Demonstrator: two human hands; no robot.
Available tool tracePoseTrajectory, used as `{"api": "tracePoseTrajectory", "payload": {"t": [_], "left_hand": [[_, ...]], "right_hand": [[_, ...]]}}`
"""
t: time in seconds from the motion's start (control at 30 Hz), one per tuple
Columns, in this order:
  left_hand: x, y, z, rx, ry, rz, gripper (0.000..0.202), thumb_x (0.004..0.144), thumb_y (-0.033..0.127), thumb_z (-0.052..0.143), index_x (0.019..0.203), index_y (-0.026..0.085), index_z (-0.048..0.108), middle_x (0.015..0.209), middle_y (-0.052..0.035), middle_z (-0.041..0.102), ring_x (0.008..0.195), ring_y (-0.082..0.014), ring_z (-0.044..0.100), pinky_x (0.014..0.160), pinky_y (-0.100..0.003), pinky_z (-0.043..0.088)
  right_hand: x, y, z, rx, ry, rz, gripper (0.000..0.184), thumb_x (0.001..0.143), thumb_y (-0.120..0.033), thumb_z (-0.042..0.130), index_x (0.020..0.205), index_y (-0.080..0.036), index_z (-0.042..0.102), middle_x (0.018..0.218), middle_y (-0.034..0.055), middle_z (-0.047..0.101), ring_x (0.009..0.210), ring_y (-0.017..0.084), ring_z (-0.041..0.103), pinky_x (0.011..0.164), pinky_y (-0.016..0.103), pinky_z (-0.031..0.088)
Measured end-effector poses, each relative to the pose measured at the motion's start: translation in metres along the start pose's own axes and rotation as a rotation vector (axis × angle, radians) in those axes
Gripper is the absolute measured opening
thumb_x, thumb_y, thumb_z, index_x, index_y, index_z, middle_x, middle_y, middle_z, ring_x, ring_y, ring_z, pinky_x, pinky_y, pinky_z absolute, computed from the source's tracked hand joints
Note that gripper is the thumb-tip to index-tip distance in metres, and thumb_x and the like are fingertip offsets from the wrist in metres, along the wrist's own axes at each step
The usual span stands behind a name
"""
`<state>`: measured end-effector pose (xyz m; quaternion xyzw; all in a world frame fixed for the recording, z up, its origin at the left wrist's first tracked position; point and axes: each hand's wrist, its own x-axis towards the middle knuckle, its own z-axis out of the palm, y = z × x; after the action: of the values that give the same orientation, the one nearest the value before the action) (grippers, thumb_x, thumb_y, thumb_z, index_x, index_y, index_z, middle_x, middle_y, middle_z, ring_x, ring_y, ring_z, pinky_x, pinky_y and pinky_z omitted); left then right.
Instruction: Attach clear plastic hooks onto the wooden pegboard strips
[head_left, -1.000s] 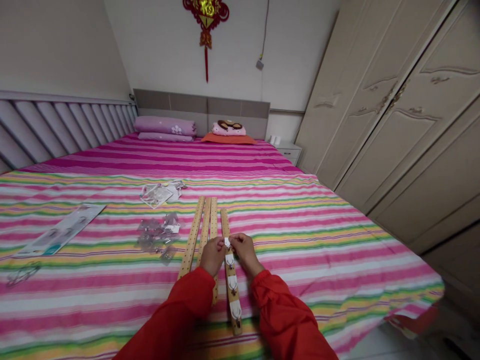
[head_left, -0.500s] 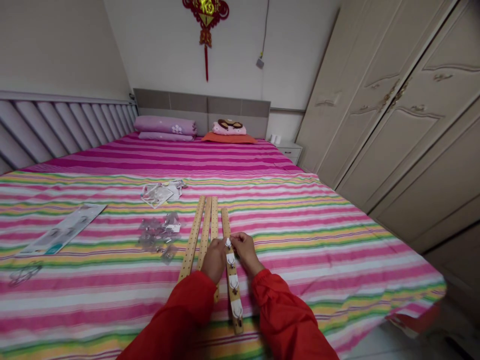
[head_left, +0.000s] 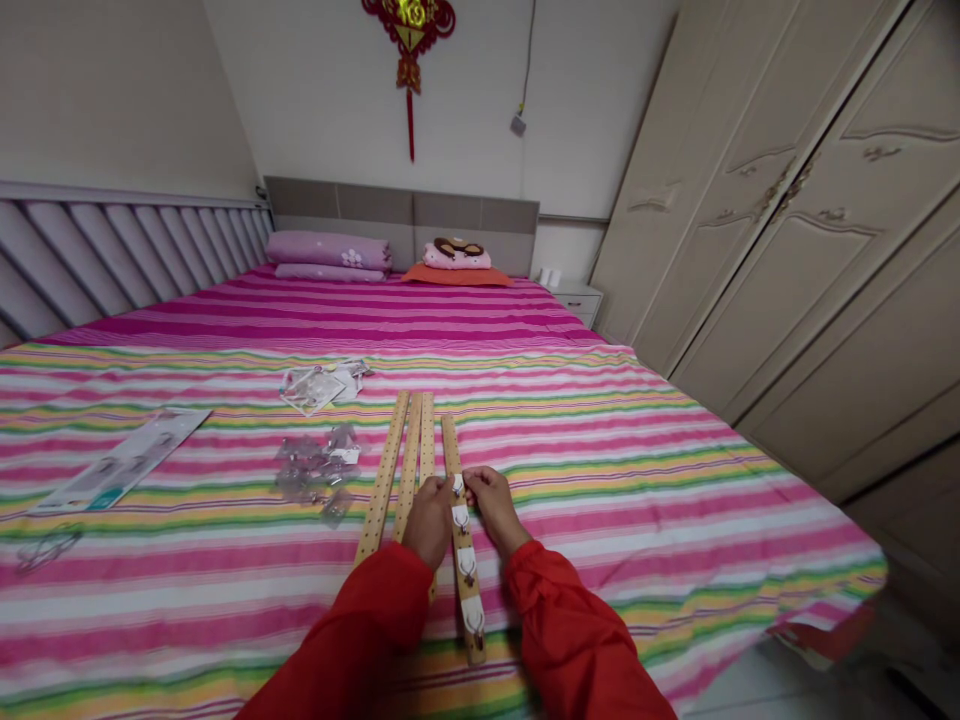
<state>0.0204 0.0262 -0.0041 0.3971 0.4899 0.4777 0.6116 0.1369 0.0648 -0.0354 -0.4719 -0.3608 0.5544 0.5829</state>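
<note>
4 hooks (head_left: pixel 466 563) sitting on R strip (head_left: pixel 450 445); L hand (head_left: pixel 430 523), R hand (head_left: pixel 493 500) touching farthest, grips unclear; L strips (head_left: pixel 386 465) lying bare.

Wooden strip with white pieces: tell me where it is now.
In the head view, the wooden strip lies below centre on the striped cloth, between the left hand and the right hand, just right of three other strips.

Gold character 福 (head_left: pixel 412 11), at top edge of view, on red wall ornament (head_left: pixel 409 73).
</note>
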Motion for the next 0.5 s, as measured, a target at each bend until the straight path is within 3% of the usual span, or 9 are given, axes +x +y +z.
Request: {"api": "tracePoseTrajectory", "payload": {"t": [0.13,0.2,0.37,0.5], "left_hand": [[0.002,-0.006,-0.003,0.651,0.04,0.465,0.023,0.085,0.026,0.047,0.094,0.018,0.067,0.085,-0.0051,0.056,0.083,-0.0192,0.053,0.084,-0.034,0.043],[0.004,-0.01,-0.005,0.912,0.031,0.577,0.029,0.088,0.025,0.04,0.098,0.017,0.066,0.085,-0.0061,0.057,0.082,-0.0191,0.053,0.08,-0.033,0.044],[0.009,-0.015,-0.007,1.254,0.037,0.554,0.035,0.091,0.02,0.033,0.109,0.016,0.063,0.09,-0.0085,0.056,0.085,-0.02,0.052,0.078,-0.032,0.041],[0.01,-0.013,-0.007,1.378,0.039,0.506,0.034,0.09,0.015,0.034,0.11,0.017,0.062,0.093,-0.0083,0.056,0.089,-0.0199,0.051,0.08,-0.031,0.039]], "right_hand": [[0.0,0.001,0.001,-0.014,0.005,0.013,0.018,0.057,-0.03,0.069,0.062,-0.015,0.061,0.044,-0.0053,0.054,0.039,0.007,0.045,0.04,0.02,0.034],[0.001,0.003,0.002,-0.041,0.018,0.011,0.019,0.056,-0.03,0.07,0.062,-0.016,0.061,0.044,-0.0053,0.054,0.039,0.008,0.044,0.04,0.021,0.034],[0.007,0.01,0.003,-0.144,0.041,-0.009,0.018,0.055,-0.031,0.068,0.062,-0.017,0.058,0.043,-0.0063,0.051,0.04,0.01,0.045,0.04,0.022,0.034],[0.014,0.015,0.002,-0.198,0.065,-0.018,0.016,0.054,-0.029,0.067,0.059,-0.018,0.056,0.046,-0.006,0.053,0.043,0.011,0.048,0.043,0.022,0.036]]}}
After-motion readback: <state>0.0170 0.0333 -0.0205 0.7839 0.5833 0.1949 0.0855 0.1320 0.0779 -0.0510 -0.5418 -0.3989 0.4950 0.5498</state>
